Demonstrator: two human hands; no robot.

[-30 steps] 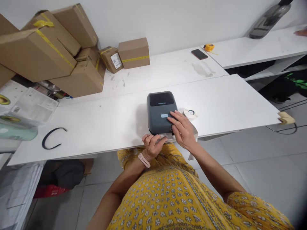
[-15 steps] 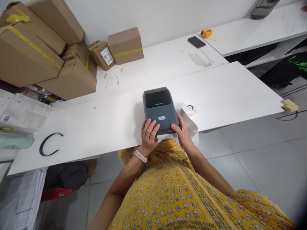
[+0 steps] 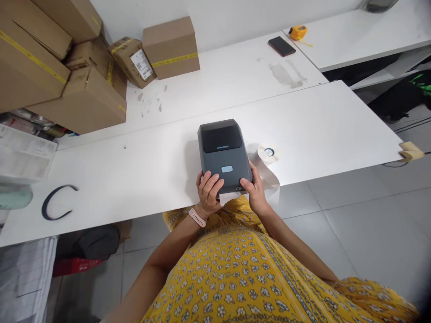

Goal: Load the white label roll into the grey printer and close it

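A dark grey label printer (image 3: 222,152) stands near the front edge of a white table (image 3: 134,179). My left hand (image 3: 208,194) clasps its front left corner, fingers resting on top. My right hand (image 3: 253,192) holds the front right corner. A white strip of label paper (image 3: 229,198) pokes out of the printer's front between my hands. A white label roll (image 3: 266,157) lies just right of the printer, with its paper tail hanging over the table edge.
Stacked cardboard boxes (image 3: 63,67) fill the back left. A black phone (image 3: 282,45) and a yellow tape measure (image 3: 297,32) lie on the far table. A black curved band (image 3: 55,207) lies at the left. A beige pad (image 3: 410,151) caps the table's right corner.
A second ago my right hand lay on top of the printer and my left fist was at the paper slot. Both hands have since moved to grip the printer's front corners.
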